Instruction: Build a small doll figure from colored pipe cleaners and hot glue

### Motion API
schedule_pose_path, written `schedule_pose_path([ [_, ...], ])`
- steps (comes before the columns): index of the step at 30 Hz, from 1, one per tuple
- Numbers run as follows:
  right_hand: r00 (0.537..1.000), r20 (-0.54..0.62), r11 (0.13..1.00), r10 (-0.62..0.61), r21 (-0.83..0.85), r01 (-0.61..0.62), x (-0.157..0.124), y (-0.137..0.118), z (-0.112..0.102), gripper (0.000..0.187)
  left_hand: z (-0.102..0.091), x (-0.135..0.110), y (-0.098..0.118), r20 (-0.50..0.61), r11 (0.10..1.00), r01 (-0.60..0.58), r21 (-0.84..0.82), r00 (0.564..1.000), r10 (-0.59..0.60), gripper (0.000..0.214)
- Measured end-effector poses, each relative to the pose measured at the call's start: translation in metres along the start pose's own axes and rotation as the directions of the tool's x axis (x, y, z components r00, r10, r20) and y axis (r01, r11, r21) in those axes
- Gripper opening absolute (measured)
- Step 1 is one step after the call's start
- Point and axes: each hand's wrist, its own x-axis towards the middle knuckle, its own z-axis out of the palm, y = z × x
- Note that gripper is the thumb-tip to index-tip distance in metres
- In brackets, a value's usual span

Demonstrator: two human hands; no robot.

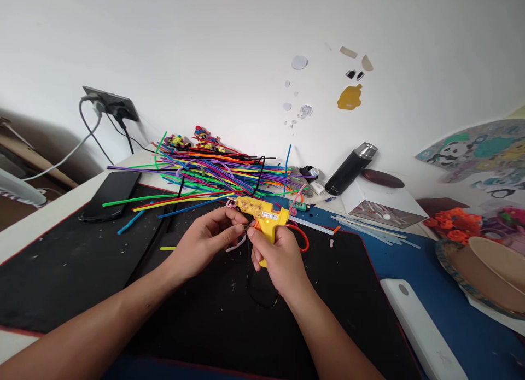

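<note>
My right hand (283, 257) is closed round the handle of a yellow glue gun (256, 209), its thumb stretched to the left. The gun's nozzle points left, and a clear glue stick (314, 224) sticks out of its back. Close beside the gun, my left hand (211, 238) pinches something small and dark between thumb and forefinger, too small to name. The tips of both thumbs nearly meet there. Below the hands a thin black strand (262, 306) loops over the black mat (205, 325). An orange handle loop (304, 239) shows behind my right hand.
Many coloured pipe cleaners (217, 172) lie heaped along the wall. A phone (110, 194) rests at left. To the right are a black flask (350, 169), a white box (381, 205), loose glue sticks (373, 229), a long white device (422, 328) and a round tray (451, 265).
</note>
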Motion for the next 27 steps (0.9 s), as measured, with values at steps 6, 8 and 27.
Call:
schedule_pose_path([
  [6,1.0,-0.018,0.998,0.002,-0.061,-0.003,-0.0028,-0.0056,0.0009,0.031,-0.0013,0.0015,-0.0005,0.026,1.0,0.019,0.025,0.999,-0.02,0.033],
  [8,1.0,-0.028,0.996,0.007,-0.086,-0.009,-0.0033,-0.0062,0.001,0.031,-0.0021,0.0014,-0.0003,0.024,0.999,0.017,0.031,1.0,-0.018,0.033],
  [27,0.999,-0.031,0.991,0.019,-0.129,-0.023,-0.0025,-0.0035,0.0015,0.03,-0.0008,0.0019,0.0028,0.013,1.0,0.014,0.026,1.0,-0.014,0.032],
])
